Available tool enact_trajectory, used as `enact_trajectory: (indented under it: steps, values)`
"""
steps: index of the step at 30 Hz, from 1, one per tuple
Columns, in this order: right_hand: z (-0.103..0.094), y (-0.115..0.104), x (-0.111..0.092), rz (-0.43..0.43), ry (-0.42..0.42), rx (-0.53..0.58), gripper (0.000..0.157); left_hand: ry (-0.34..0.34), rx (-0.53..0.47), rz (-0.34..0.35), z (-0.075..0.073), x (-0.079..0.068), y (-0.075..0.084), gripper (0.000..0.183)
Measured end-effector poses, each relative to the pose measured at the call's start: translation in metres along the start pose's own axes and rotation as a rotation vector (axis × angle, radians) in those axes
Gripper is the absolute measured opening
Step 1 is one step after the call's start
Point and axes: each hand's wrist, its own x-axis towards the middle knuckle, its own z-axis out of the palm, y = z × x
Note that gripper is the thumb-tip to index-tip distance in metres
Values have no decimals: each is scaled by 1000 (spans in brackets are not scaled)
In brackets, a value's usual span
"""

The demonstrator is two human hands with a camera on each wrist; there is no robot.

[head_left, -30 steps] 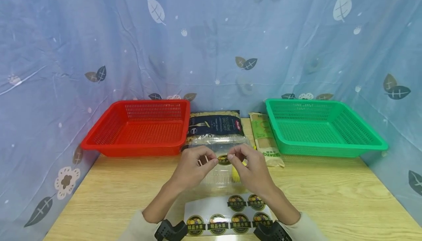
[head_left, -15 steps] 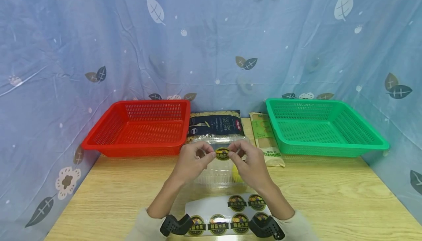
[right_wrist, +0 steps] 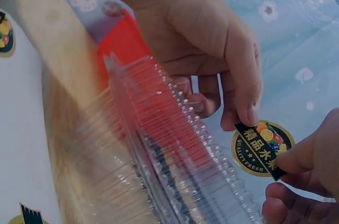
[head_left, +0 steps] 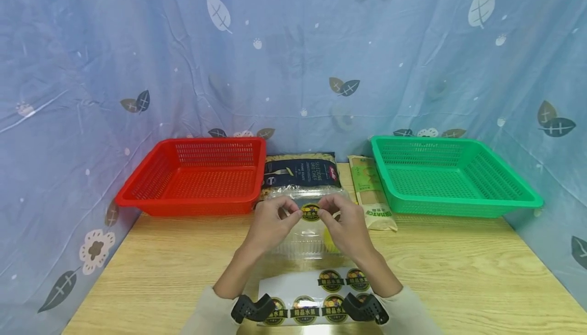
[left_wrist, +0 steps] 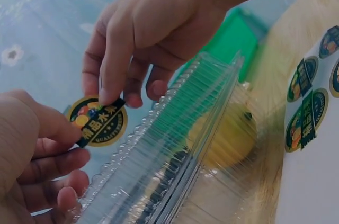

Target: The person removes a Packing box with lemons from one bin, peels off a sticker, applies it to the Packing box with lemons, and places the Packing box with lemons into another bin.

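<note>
Fruit sticker (head_left: 310, 213) is hanging above the clear clamshell (head_left: 303, 247); I'm pinching its left edge with my left hand (head_left: 269, 226), its right with my right hand (head_left: 348, 226), fingertips (left_wrist: 110, 92) closed.

Wood tbl (head_left: 458, 274) – red bskt (head_left: 192, 207) 10 o'clk, pasta bag (head_left: 300, 169) 12, pkt (head_left: 372, 192) 1, grn bskt (head_left: 458, 208) 2, clear box (head_left: 302, 247) ctr – sticker sheet (head_left: 291, 285) 6

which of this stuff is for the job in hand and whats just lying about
Seemingly in the job:
sticker, pinched by left hand and right hand
sheet of matching stickers
clear container below the hands
yellow round item, perhaps; whether inside the container, I can't tell

Seemingly just lying about:
red basket
green basket
pasta bag
brown-and-green packet
</note>
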Motion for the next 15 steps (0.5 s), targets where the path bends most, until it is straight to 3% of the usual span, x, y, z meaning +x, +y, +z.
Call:
enact_trajectory:
  steps: [15]
  values:
    - [10, 10, 2, -28, 4, -213, 16, 36, 159, 7, 8, 6, -4, 10]
